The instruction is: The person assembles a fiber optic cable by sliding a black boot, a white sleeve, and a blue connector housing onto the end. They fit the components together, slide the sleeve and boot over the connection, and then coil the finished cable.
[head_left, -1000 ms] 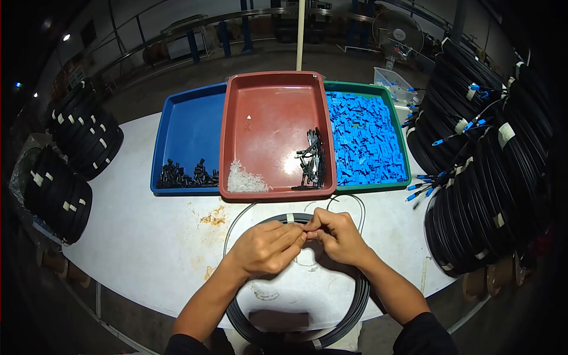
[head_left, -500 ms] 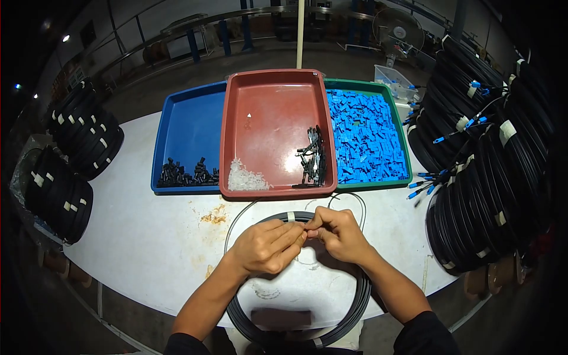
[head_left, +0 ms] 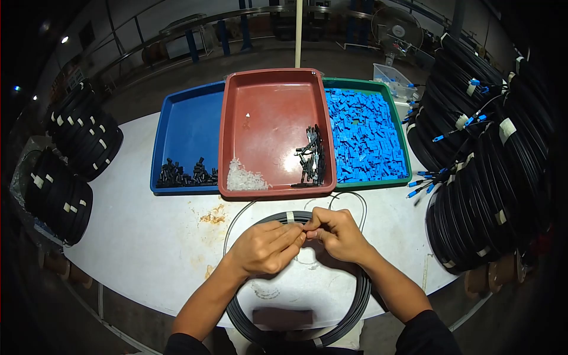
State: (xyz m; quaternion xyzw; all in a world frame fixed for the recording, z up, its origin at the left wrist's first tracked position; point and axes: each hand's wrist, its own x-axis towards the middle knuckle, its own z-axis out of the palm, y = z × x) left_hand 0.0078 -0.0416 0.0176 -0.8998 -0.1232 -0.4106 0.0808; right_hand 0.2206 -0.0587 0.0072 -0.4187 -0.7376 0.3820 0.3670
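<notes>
My left hand [head_left: 267, 245] and my right hand [head_left: 338, 234] meet fingertip to fingertip above the far side of a coil of black cable [head_left: 360, 305]. Both are closed in a pinch. A tiny dark piece shows between the fingertips, mostly covered by them; its kind cannot be made out. A thin loose strand of the cable [head_left: 362, 204] loops up on the right and runs down behind my right hand, and another strand curves out on the left. A pale tape band [head_left: 290, 216] wraps the coil just beyond my fingers.
Beyond the coil, a red tray [head_left: 278, 194] holds clear pieces [head_left: 245, 178] and black parts [head_left: 313, 157]. It overlaps a blue tray [head_left: 189, 130] with black parts and a green tray [head_left: 397, 100] of blue connectors [head_left: 367, 139]. Taped cable coils stand left [head_left: 59, 192] and right [head_left: 485, 207].
Both hands keep the same pinch in almost the same place. The view has shifted very slightly; nothing else visibly moves.
</notes>
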